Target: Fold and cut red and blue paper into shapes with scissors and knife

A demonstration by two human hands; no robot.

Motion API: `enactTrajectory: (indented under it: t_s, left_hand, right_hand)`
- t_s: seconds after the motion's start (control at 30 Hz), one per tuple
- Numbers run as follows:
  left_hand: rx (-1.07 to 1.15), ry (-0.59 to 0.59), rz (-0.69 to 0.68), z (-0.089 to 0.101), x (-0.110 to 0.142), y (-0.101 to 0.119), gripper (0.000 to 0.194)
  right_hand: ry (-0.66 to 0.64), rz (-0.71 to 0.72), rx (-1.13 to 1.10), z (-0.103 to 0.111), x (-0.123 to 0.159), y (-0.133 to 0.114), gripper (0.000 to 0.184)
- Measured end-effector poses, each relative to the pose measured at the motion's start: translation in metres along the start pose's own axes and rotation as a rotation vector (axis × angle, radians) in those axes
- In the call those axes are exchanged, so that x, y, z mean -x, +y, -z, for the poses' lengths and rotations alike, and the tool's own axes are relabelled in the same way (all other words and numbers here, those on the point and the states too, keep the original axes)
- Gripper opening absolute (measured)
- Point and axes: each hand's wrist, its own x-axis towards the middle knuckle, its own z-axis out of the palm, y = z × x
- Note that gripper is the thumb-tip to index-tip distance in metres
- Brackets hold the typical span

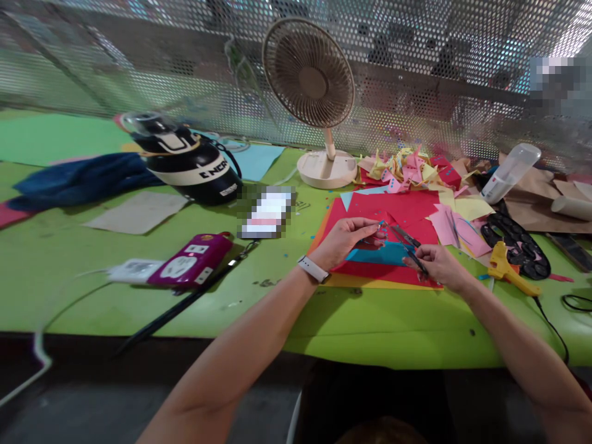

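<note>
My left hand (359, 233), with a white band on the wrist, is closed in a pinch on a small piece of paper (383, 224); its shape is too small to make out. Black-handled scissors (407, 239) are gripped in my right hand (432, 265), their blades pointing toward my left fingertips. Under both hands lie red paper sheets (340, 225), a blue strip of paper (383, 253) and a yellow-orange sheet (370, 283). Tiny blue paper bits are scattered on the red sheets and the table near them.
A fan (326, 168) stands behind the papers, beside a heap of paper scraps (411, 169). On the right are a clear-topped bottle (511, 174), a black tray (513, 245) and a yellow glue gun (511, 271). A phone (266, 213), purple power strip (190, 262) and black jug (189, 163) sit left.
</note>
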Motion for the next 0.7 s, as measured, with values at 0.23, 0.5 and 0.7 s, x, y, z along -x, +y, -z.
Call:
enactTrajectory:
  t_s: [0.23, 0.5, 0.7]
  left_hand:
    - [0.016, 0.02, -0.009, -0.0001, 0.0001, 0.0003, 0.028]
    - [0.066, 0.007, 0.015, -0.0026, 0.0002, 0.0004, 0.03]
    - [0.049, 0.003, 0.019, -0.0024, 0.0005, -0.0006, 0.025]
  right_hand:
    - [-0.011, -0.004, -0.031, -0.0006, 0.0021, -0.0048, 0.045]
    - [-0.032, -0.004, -0.039, -0.0024, 0.0006, -0.003, 0.045]
    - [-0.027, -0.004, -0.019, -0.0032, -0.0015, 0.0005, 0.045]
